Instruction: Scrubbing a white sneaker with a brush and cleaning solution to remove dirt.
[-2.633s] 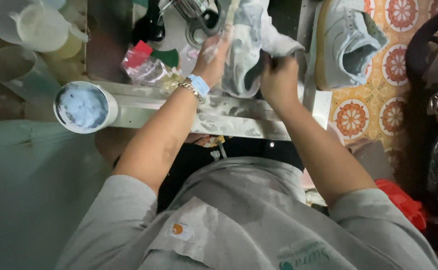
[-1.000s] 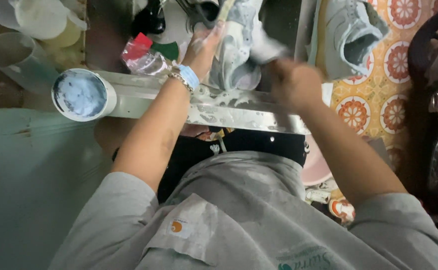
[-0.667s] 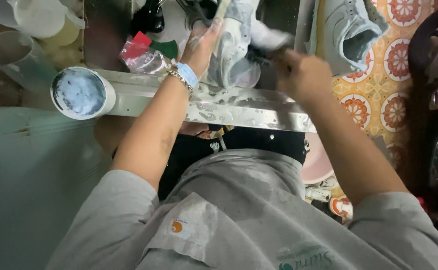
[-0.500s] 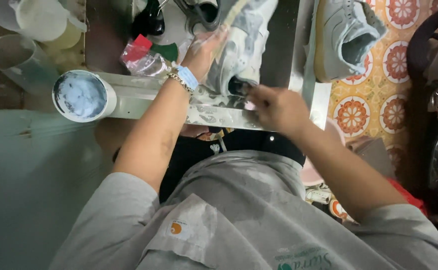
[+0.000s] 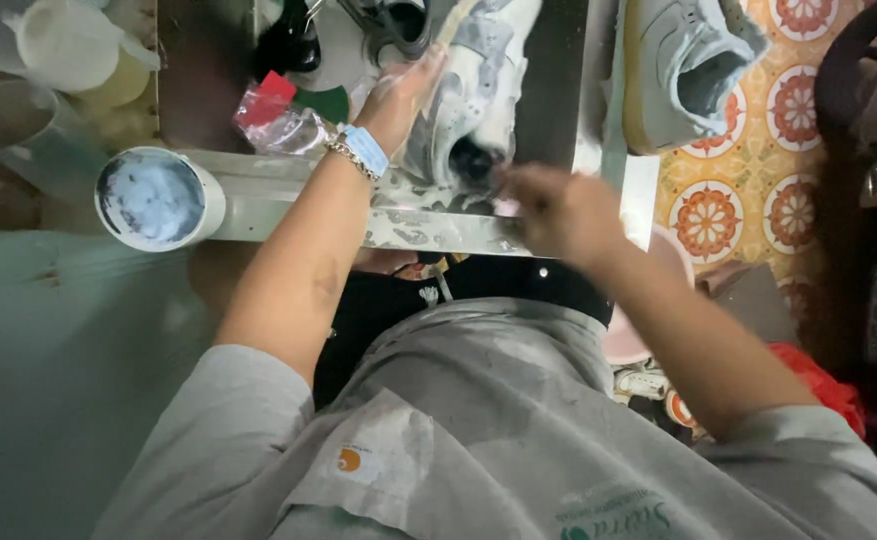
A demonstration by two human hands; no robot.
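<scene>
Since half a second ago, the right hand [image 5: 558, 210] has slid along the work board's near edge, blurred, its grip unreadable. A crumpled clear plastic packet with a red patch [image 5: 276, 118] lies beside the round white tub of pale paste [image 5: 156, 198] at the board's left end. Left hand [image 5: 398, 95] fingers clasp the soapy grey-and-white sneaker [image 5: 483, 85] mid-board.

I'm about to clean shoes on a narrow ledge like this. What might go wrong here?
The tub of pale paste sits open at the ledge's end, near the left forearm; a nudge might tip it. The shoe is steadied only by the left hand while the blurred right hand works; it may slip.
</scene>
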